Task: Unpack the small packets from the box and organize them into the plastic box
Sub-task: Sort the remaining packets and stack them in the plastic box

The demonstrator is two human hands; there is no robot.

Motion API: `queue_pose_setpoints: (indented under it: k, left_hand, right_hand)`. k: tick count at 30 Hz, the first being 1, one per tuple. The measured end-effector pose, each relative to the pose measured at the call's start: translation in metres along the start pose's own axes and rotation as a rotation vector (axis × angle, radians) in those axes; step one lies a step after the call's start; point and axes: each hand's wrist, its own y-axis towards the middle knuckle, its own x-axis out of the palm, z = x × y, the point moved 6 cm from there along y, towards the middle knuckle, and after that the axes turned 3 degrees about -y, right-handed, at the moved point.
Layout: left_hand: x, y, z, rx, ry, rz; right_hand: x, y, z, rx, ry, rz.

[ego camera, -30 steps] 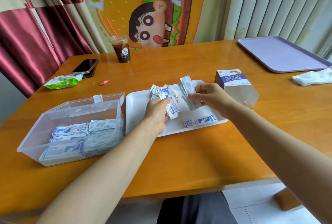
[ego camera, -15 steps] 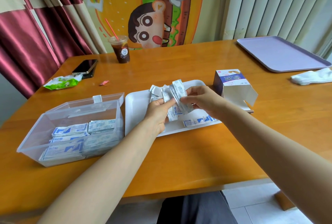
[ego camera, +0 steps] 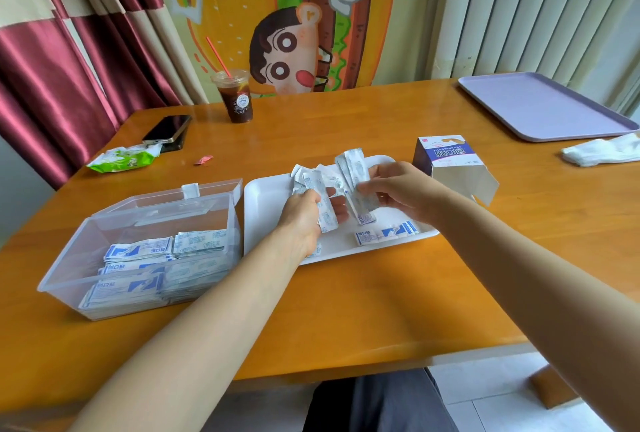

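Over the tray [ego camera: 266, 210], I see the left hand [ego camera: 303, 215] gripping a fan of packets [ego camera: 326, 211] and the right hand [ego camera: 398, 189] pinching more; held this loosely, some may slip and scatter short of the plastic box [ego camera: 72, 258] left of the tray.

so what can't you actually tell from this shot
Head view only:
- Inside of the cardboard box: nothing of its interior shows past the open flap, so any leftovers are hidden.
- Count of packets held: they overlap, and the left hand and right hand cover parts.
- Print on those in the plastic box: too small, behind the cloudy wall.
- Purple tray: cut by the right edge.
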Motion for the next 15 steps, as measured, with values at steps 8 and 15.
queue_pose_setpoints:
  k: [8,15]
  left_hand:
    - [0.007,-0.003,-0.001,-0.007,-0.086,0.006]
    - [0.009,-0.003,0.001,0.000,-0.135,-0.024]
  right_hand:
    - [0.020,-0.002,0.013,0.032,0.003,-0.055]
    - [0.019,-0.001,0.010,0.012,-0.059,-0.054]
